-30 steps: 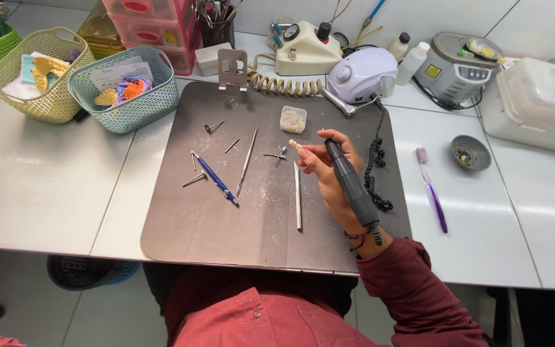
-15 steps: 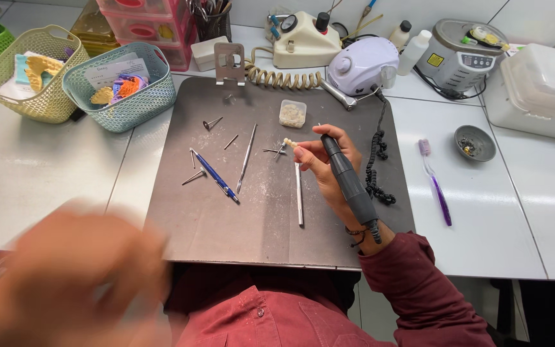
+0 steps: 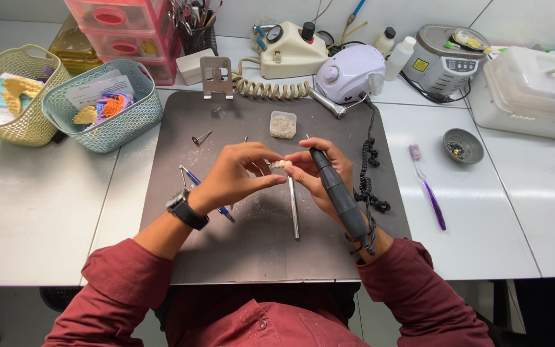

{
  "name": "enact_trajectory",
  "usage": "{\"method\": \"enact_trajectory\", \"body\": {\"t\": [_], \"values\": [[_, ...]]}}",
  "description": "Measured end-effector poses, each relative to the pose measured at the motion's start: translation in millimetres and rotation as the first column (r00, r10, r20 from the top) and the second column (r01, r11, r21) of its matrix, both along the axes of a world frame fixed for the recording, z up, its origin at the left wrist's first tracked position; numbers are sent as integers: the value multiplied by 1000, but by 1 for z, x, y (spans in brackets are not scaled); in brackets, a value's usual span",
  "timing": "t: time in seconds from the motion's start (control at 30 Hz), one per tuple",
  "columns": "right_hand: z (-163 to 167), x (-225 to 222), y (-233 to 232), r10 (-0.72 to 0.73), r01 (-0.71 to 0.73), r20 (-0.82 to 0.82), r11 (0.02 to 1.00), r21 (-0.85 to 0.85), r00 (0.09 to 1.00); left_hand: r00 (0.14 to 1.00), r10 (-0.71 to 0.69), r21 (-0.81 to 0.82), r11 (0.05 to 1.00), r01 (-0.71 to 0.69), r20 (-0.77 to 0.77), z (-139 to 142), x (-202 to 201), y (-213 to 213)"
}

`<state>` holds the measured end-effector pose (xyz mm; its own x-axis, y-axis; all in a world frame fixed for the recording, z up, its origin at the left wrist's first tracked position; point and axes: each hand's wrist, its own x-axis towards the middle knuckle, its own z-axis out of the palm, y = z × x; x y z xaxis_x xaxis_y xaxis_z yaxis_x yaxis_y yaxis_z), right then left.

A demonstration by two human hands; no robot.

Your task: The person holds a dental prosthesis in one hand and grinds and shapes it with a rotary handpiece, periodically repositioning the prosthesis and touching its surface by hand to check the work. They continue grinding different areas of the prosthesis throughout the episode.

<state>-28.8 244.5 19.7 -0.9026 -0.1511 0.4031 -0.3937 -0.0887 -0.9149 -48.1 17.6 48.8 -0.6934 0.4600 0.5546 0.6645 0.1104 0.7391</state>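
- The left hand [image 3: 242, 170] pinches a small white tooth-shaped piece [image 3: 282, 164] between thumb and fingertips, above the middle of the dark mat [image 3: 252, 257].
- The right hand [image 3: 322, 173] touches the same piece and grips a dark handpiece [image 3: 338, 196], its tip pointing far-left at the piece.
- A metal tool [image 3: 293, 205] lies on the mat just below both hands.
- A purple toothbrush [image 3: 428, 189] rests on the bench [image 3: 33, 212], right of the mat.

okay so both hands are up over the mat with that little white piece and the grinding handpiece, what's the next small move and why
Probably tilt the handpiece in the right hand so its tip meets the small white piece, which the left hand pinches at its fingertips. Both hands meet at the piece above the grey mat, but the tip's contact is hidden.
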Motion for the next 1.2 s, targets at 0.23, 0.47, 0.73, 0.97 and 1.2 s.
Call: {"method": "enact_trajectory", "body": {"t": [0.23,0.47,0.73,0.97,1.2], "values": [[-2,0,1,99,-82,138,989,-127,985,989,133,64,990,-129,-58,-21,10,-2],[1,3,-1,99,-86,117,990,-110,988,950,218,116,974,-196,-223,-18,9,-5],[3,8,0,67,-65,57,997,-41,996,946,207,124,976,-180,-249,-19,11,-5],[4,10,0,79,-75,78,996,-50,994,944,205,96,978,-186,-260,-22,11,-6],[7,13,2,99,-82,152,991,-110,984,927,225,82,974,-210,-301,-20,13,-7]]}}
